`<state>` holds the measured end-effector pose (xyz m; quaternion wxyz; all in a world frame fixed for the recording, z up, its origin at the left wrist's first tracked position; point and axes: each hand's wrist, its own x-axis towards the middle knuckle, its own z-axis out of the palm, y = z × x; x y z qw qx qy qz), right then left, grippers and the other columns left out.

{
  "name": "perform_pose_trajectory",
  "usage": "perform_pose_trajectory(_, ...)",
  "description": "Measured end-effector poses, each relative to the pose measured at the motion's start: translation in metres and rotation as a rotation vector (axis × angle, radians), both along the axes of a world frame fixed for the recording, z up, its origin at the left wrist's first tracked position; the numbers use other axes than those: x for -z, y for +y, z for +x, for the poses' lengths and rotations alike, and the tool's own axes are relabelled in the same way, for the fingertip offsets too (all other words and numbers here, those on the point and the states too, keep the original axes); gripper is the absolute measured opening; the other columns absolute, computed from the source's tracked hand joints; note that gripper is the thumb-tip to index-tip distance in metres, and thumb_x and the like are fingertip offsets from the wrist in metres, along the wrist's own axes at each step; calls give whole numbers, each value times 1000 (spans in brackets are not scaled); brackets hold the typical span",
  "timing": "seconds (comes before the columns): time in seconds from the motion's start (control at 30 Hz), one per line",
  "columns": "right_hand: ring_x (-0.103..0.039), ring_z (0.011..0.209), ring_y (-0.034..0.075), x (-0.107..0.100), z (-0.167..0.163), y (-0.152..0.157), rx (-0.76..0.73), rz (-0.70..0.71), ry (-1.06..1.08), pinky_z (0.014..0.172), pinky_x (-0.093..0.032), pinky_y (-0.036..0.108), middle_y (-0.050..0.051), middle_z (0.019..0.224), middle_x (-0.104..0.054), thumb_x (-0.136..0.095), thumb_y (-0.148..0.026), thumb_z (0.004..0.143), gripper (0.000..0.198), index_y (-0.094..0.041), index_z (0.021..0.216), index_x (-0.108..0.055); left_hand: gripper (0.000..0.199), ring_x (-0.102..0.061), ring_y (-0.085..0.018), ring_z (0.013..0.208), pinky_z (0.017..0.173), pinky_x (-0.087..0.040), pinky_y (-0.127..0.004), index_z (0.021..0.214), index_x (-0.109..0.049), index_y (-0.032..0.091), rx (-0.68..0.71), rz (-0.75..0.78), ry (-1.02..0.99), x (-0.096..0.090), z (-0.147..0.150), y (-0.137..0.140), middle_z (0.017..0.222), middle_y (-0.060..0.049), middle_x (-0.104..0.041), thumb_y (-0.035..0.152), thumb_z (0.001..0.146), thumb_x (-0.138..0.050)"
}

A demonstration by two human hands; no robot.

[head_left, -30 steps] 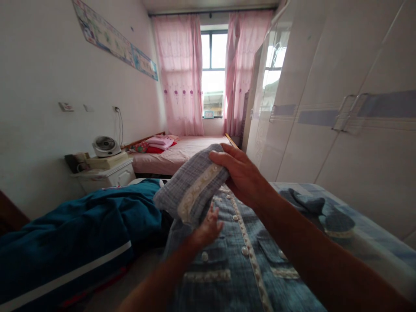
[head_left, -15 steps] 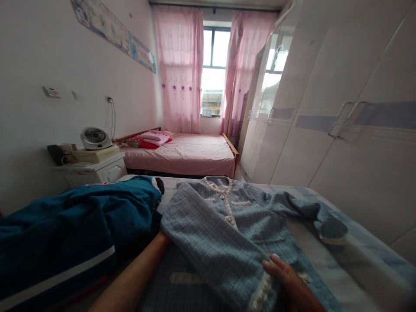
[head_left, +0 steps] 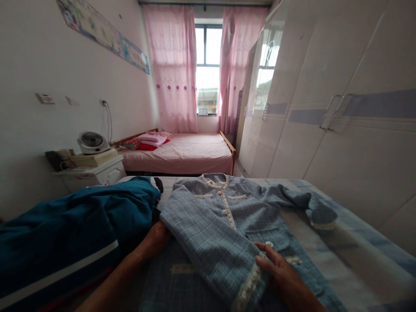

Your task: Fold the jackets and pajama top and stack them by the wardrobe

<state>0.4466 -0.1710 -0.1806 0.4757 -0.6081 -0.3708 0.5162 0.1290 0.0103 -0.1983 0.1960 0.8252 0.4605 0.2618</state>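
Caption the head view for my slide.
Left hand at the edge and right hand at the white-trimmed cuff of a blue-grey woven sleeve, laid across its buttoned jacket.

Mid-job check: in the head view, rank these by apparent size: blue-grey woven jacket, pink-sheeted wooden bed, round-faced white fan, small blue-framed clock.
Largest to smallest:
1. Blue-grey woven jacket, nearest the camera
2. Pink-sheeted wooden bed
3. Round-faced white fan
4. Small blue-framed clock
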Motion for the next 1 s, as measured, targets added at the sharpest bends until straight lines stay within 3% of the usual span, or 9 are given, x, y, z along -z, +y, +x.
perform_pose_trajectory(0.17, -56, 111, 27, -2, 5, -11, 31, 171, -713, 95, -43, 41, 10, 114, -63, -52, -44, 77, 46, -18, 115, -57, 26, -63, -21, 92, 81, -48, -27, 82, -63, 16, -38, -48, 122, -22, -3, -15, 93, -7, -69, 30, 83, -41)
perform_pose_trajectory(0.27, -47, 121, 28, -1, 6, -19, 60, 447, -1125, 99, -39, 45, 8, 127, -56, -53, -38, 80, 43, -26, 122, -54, 24, -64, -22, 77, 71, -46, -30, 74, -57, 18, -221, -1, 209, -43, -2, -31, 80, -7, -66, 23, 83, -37)
perform_pose_trajectory(0.37, -50, 119, 26, 4, -2, -20, -128, 714, -1340, 94, -44, 40, 5, 123, -60, -58, -37, 80, 37, -32, 117, -57, 24, -63, -22, 76, 70, -45, -32, 76, -56, 20, -370, 153, 336, -66, 10, -48, 82, -6, -64, 22, 85, -34)
perform_pose_trajectory(0.47, -63, 98, 22, 6, -17, -15, -408, 831, -1366, 81, -50, 32, 2, 101, -70, -62, -47, 76, 30, -30, 100, -65, 25, -61, -21, 98, 86, -45, -32, 93, -61, 20, -188, 225, 262, -76, 41, -57, 104, -6, -64, 23, 86, -37)
perform_pose_trajectory(0.57, -65, 91, 18, -3, -19, -10, -525, 673, -1228, 81, -50, 28, 1, 95, -70, -56, -46, 81, 24, -28, 94, -66, 30, -47, -22, 123, 103, -37, -35, 109, -62, 21, 74, 213, 180, -59, 80, -58, 128, -7, -55, 25, 87, -42)
perform_pose_trajectory(0.63, -63, 97, 17, -13, 0, -4, -393, 494, -1094, 85, -48, 28, 2, 103, -68, -46, -40, 87, 26, -28, 100, -65, 35, -38, -24, 131, 108, -31, -42, 118, -59, 23, 195, 211, 206, -37, 101, -56, 138, -6, -47, 25, 86, -44)
perform_pose_trajectory(0.77, -55, 111, 25, -20, 87, 17, 212, 222, -1101, 95, -42, 39, 11, 120, -58, -36, -48, 87, 46, -19, 118, -53, 45, -34, -24, 133, 110, -28, -48, 133, -46, 27, 275, 177, 263, 1, 115, -52, 142, -5, -43, 31, 88, -44)
perform_pose_trajectory(0.9, -45, 118, 41, -5, 176, 32, 704, -52, -1359, 87, -42, 53, 27, 128, -46, -38, -59, 78, 73, -5, 127, -41, 45, -35, -22, 133, 111, -27, -47, 133, -45, 26, 259, 169, 265, 11, 112, -49, 141, -3, -43, 36, 90, -40)
perform_pose_trajectory(1.0, -50, 109, 47, 5, 211, 35, 799, -120, -1297, 73, -45, 58, 28, 119, -51, -43, -65, 71, 75, -11, 123, -46, 45, -36, -22, 132, 111, -28, -46, 134, -45, 27, 254, 171, 271, 9, 110, -48, 142, -2, -43, 37, 90, -40)
